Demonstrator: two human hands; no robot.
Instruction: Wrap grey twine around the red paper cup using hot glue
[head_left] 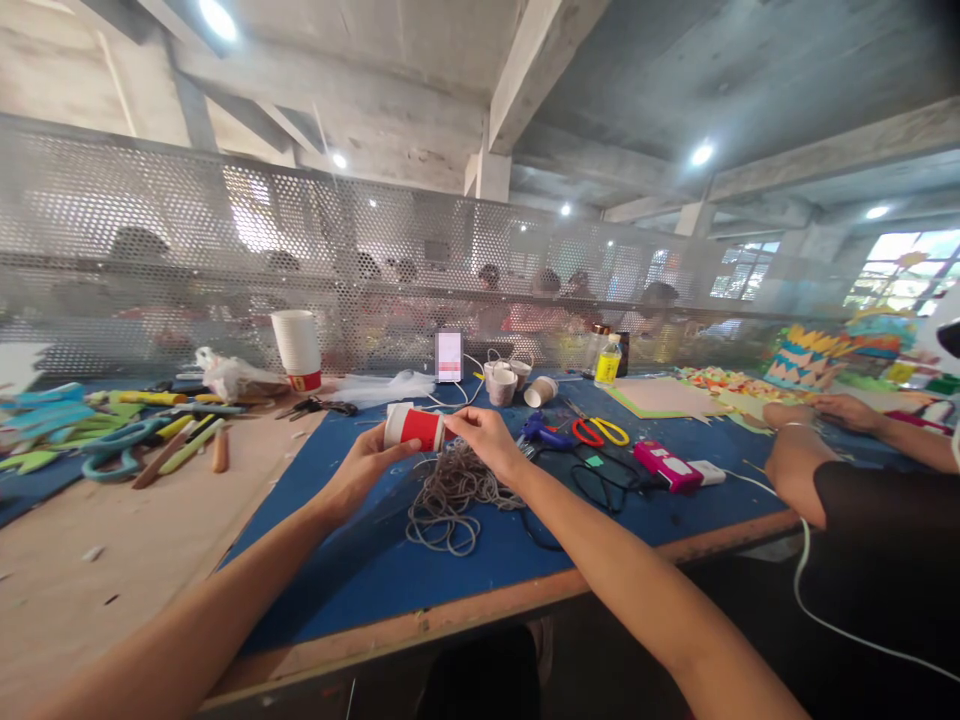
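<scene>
My left hand [365, 462] is wrapped round a paper cup [414, 428], white with a red band, which lies tilted on its side above the table. At the cup's right end, my right hand [487, 440] has its fingers pinched together; whether they grip the cup's edge or something small, I cannot make out. Just below and behind both hands a loose heap of grey cord [457, 495] rests on the blue mat [337, 580]. Beyond the hands stand several cord-wrapped cups [501, 383], with another cup [540, 391] lying on its side.
A stack of paper cups [296, 345] stands back left, near teal scissors [112, 450]. To the right are a blue glue gun [546, 432], red-and-yellow scissors [600, 431], a magenta box [666, 466] and a yellow-labelled bottle [608, 360]. A co-worker's arm [802, 460] reaches in at right.
</scene>
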